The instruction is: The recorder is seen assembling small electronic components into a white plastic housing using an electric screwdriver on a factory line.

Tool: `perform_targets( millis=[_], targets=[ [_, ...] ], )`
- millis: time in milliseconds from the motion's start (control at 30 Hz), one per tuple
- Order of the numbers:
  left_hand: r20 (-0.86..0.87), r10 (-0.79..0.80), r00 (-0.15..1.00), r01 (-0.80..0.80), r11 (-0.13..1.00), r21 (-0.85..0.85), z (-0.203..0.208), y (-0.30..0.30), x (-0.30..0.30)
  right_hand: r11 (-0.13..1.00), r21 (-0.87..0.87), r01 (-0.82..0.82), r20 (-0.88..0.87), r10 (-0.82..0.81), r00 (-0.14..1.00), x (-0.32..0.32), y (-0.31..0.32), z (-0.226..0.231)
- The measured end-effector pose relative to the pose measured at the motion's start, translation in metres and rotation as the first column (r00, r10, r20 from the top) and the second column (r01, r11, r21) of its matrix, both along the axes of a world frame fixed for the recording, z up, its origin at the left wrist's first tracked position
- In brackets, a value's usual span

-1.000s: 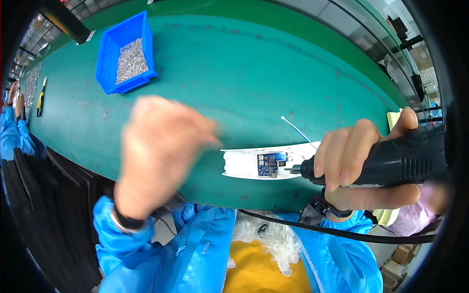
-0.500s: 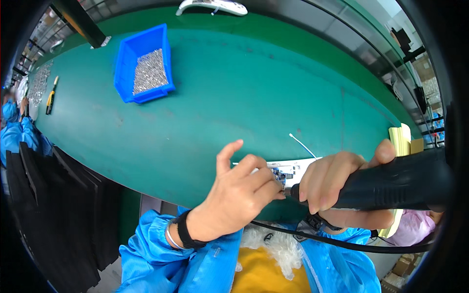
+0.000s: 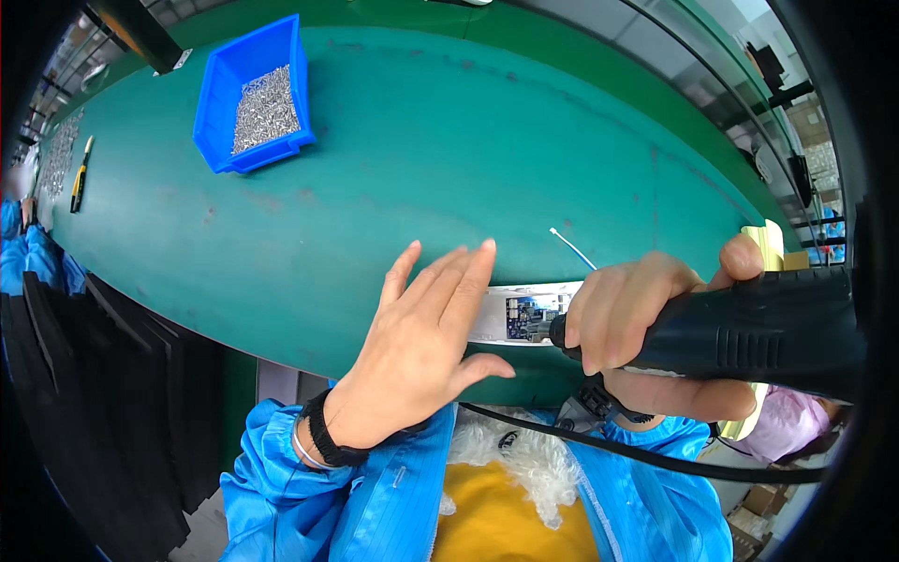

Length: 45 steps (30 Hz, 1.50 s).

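A long white plastic shell [image 3: 489, 321] lies left-to-right on a green tabletop [image 3: 403, 159], its blue circuit board [image 3: 515, 319] nearer the right hand [image 3: 623, 323], whose fingers wrap a black electric screwdriver [image 3: 749, 332]; the left hand [image 3: 417, 328], thumb spread, fingers straight, overlaps the shell's left end, contact unclear.

It's an assembly workshop, and the signs are everywhere: long green desk [image 3: 421, 140], blue bin [image 3: 221, 98] loaded with tiny metal parts [image 3: 267, 110], a power driver [image 3: 758, 342] right at a circuit board [image 3: 516, 318]! Co-worker in blue [image 3: 37, 255] far left, another in pink [image 3: 788, 423] over right, cardboard boxes [image 3: 762, 500] lower right.
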<state>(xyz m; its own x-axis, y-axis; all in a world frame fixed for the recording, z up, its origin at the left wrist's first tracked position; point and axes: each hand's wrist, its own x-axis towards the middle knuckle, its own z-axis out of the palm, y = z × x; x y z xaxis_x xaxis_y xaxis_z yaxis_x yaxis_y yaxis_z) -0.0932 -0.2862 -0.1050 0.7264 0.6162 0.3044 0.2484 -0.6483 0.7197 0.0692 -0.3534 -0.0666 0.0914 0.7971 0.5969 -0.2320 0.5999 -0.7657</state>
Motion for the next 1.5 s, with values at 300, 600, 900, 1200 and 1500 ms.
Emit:
perform_targets(
  millis=[300,600,900,1200,1500],
  targets=[
    [-0.055,-0.058,0.997,0.059,0.998,0.021,-0.015,-0.004,0.004,0.999,-0.041,0.015,0.053,-0.013,0.998,-0.001,0.003,-0.003],
    [0.007,-0.087,0.996,0.087,0.996,0.012,-0.019,0.001,0.005,0.992,-0.125,-0.033,0.12,0.049,0.992,0.001,0.004,-0.006],
    [0.032,-0.075,0.997,0.075,0.997,-0.011,-0.02,-0.001,0.009,0.988,-0.156,0.002,0.185,0.028,0.982,-0.001,0.003,-0.005],
    [-0.07,-0.099,0.993,0.096,0.995,-0.041,-0.004,0.01,0.018,0.992,-0.011,0.123,0.114,-0.121,0.986,-0.001,0.005,0.002],
    [0.043,0.44,0.897,-0.436,0.865,0.247,0.041,0.212,0.105,0.821,0.083,0.565,-0.091,-0.559,0.824,0.055,-0.035,0.024]
  ],
)
